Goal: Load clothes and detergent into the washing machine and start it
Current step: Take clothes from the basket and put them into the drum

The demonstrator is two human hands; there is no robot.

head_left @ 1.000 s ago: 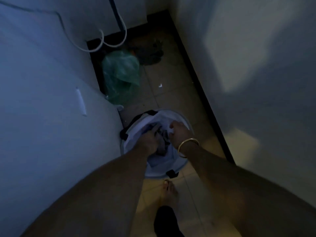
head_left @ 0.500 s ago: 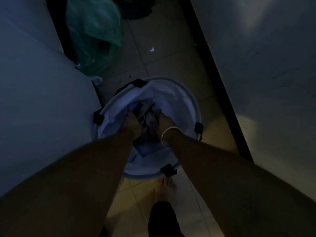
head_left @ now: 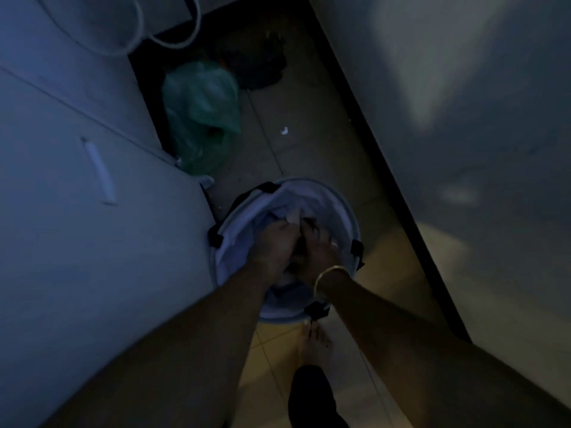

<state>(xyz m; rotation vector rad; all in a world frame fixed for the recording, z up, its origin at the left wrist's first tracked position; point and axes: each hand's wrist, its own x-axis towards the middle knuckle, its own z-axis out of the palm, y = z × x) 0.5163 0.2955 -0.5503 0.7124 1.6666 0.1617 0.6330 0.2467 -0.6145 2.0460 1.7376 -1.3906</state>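
— Where are the clothes (head_left: 292, 216)?
— Inside the round laundry basket (head_left: 347, 208) on the floor; our left hand (head_left: 275, 242) and right hand (head_left: 318, 251) meet there, both closed, gripping fabric.
— Nearer hand?
— Neither; lifting goes straight up.

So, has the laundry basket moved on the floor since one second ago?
No. The laundry basket sits in the same place, pressed against the white machine, just below the green bag. Only the camera moved.
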